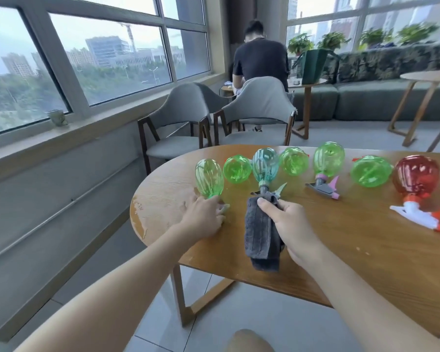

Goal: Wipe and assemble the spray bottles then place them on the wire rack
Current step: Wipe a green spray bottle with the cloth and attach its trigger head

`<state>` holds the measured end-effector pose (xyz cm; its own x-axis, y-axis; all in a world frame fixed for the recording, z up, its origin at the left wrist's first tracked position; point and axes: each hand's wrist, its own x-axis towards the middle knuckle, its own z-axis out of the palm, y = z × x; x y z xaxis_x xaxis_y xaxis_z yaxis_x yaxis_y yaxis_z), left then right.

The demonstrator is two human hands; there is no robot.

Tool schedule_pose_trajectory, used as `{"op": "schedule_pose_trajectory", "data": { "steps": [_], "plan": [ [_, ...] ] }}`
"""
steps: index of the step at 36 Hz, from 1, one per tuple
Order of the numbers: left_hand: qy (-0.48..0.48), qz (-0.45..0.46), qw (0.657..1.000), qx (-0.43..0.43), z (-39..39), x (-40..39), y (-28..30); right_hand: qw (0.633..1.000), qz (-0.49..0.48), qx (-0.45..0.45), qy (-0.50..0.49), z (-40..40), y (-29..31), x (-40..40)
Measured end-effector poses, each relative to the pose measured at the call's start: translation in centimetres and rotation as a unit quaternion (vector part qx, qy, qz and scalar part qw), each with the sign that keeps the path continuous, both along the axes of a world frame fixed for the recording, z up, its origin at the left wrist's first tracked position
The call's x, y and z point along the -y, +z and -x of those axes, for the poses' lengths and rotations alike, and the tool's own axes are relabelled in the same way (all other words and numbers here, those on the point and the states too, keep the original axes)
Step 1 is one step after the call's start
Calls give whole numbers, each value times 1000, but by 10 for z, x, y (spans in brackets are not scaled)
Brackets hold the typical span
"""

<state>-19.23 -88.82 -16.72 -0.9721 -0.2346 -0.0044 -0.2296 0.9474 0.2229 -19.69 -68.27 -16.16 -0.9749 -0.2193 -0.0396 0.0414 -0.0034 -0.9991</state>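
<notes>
Gripping grey cloth (261, 232), right hand (290, 224) thumb-up.

Seven bottles (294, 161) lay in a row on the table (315, 250) beyond the fingertips (262, 201), cloth (261, 237) beneath the thumb

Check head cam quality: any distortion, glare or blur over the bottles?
Head view: strong wide-angle bowing of window frames and table edge; soft daylight, faint shadows; bright specular spots on the red bottle; left hand and right hand with grey cloth reasonably sharp; windows overexposed upper right.
</notes>
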Motion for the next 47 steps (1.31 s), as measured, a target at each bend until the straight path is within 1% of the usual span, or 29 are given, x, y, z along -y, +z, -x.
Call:
{"op": "schedule_pose_trajectory", "data": {
  "steps": [5, 10, 12, 16, 19, 23, 26, 29, 36, 40, 42, 44, 47],
  "plan": [
    [-26, -43, 999, -9, -46, -37, 10, 1000, 5, -6, -3, -21, 6, -27],
    [-56, -19, 998, -15, -84, -80, 28, 1000, 7, -23, -17, -43, 5, -58],
    [-62, -11, 997, -45, -95, -93, 38, 999, 4, -20, -24, -50, 5, -71],
    [-56, -42, 988, -139, -99, -108, 62, 999, -2, -26, -43, -59, 6, -93],
    [-32, -14, 982, -186, -92, -116, 85, 998, -3, -24, -60, -64, 9, -106],
    [13, 5, 986, -167, -72, -120, 115, 998, 4, -19, -66, -68, 13, -119],
    [17, -48, 990, -134, -55, -122, 126, 997, 5, -22, -72, -70, 15, -128],
    [9, -95, 987, -129, -42, -127, 129, 997, 1, -23, -78, -70, 15, -137],
    [9, -92, 986, -140, -29, -132, 125, 995, -5, -10, -98, -66, 12, -152],
    [-9, -116, 987, -112, -41, -127, 124, 995, -4, 2, -103, -64, 7, -153],
    [-15, -140, 983, -115, -50, -118, 125, 995, -6, 5, -104, -63, 5, -152],
    [-12, -212, 965, -156, -59, -103, 119, 994, -7, 5, -106, -62, 2, -152],
    [-17, -389, 895, -218, -69, -75, 89, 994, -11, 6, -108, -60, -1, -153]
  ]
}}
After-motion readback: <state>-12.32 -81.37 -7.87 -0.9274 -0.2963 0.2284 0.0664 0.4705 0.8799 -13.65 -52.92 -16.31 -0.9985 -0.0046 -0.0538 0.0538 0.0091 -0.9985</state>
